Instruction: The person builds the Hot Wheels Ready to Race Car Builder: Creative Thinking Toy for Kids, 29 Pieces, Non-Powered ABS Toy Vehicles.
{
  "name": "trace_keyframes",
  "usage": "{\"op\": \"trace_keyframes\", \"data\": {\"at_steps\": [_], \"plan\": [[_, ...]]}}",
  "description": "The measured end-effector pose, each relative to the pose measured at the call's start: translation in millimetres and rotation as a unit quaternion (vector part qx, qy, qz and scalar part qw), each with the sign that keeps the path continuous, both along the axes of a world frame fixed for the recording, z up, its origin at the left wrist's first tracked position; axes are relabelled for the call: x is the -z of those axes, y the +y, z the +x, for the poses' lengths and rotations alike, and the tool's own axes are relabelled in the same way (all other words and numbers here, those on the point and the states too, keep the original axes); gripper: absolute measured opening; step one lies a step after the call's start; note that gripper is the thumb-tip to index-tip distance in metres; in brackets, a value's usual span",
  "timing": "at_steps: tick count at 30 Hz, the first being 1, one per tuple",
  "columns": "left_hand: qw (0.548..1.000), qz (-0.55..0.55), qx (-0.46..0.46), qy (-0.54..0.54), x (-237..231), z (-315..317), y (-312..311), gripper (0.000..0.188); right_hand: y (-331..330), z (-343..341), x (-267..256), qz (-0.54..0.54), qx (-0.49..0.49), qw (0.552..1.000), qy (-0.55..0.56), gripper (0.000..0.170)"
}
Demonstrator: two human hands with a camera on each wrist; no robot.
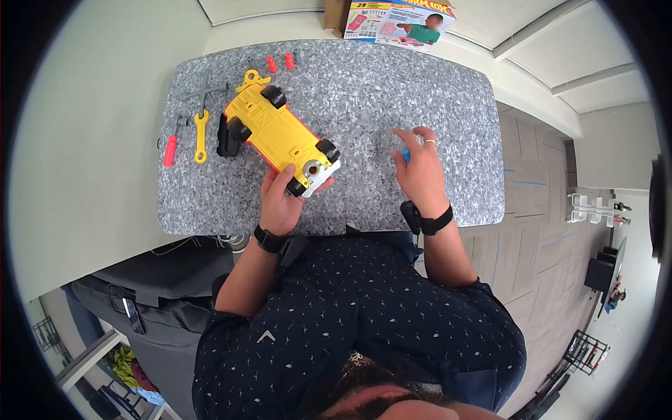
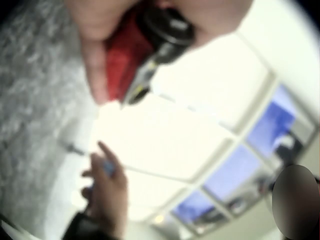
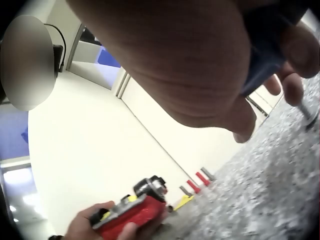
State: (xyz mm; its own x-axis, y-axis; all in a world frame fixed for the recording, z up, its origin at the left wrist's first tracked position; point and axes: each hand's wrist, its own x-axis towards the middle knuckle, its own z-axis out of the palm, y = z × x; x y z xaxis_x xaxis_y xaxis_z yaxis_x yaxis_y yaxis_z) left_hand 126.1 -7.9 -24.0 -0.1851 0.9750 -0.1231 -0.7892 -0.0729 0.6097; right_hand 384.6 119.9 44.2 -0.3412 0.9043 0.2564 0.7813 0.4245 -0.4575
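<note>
In the head view my left hand (image 1: 278, 203) grips the front end of a toy car (image 1: 276, 133), thumb on its underside. The car is turned over, its yellow bottom and black wheels facing up; a grey round part with a hole sits near the held end. In the left wrist view the car's red body (image 2: 122, 62) shows between the fingers. My right hand (image 1: 423, 171) is apart from the car, over the table's right half. It holds a blue-handled tool (image 3: 265, 50), mostly hidden by the palm, with a grey shaft (image 3: 306, 111) beyond the fingers.
On the speckled grey table (image 1: 378, 91) lie a yellow wrench (image 1: 201, 136), a red-handled tool (image 1: 170, 150), a grey cross-shaped wrench (image 1: 206, 91), a yellow part (image 1: 253, 78), red pieces (image 1: 289, 61) and a black part (image 1: 225, 136). A toy box (image 1: 399, 24) stands behind the far edge.
</note>
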Motion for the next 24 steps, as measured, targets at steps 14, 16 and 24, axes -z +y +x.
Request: {"op": "trace_keyframes", "data": {"at_steps": [14,16,24], "plan": [[0.999,-0.005,0.001,0.044,3,6,-1,0.055,5,-7,-21,-0.371,-0.167,0.875,0.264,0.018],[0.999,-0.01,-0.004,0.05,5,8,0,0.056,-11,-25,-29,-0.409,-0.235,0.823,0.318,0.015],[0.999,-0.013,-0.02,0.046,13,13,-6,0.066,-37,-58,-2,-0.247,-0.175,0.94,0.16,0.015]]}}
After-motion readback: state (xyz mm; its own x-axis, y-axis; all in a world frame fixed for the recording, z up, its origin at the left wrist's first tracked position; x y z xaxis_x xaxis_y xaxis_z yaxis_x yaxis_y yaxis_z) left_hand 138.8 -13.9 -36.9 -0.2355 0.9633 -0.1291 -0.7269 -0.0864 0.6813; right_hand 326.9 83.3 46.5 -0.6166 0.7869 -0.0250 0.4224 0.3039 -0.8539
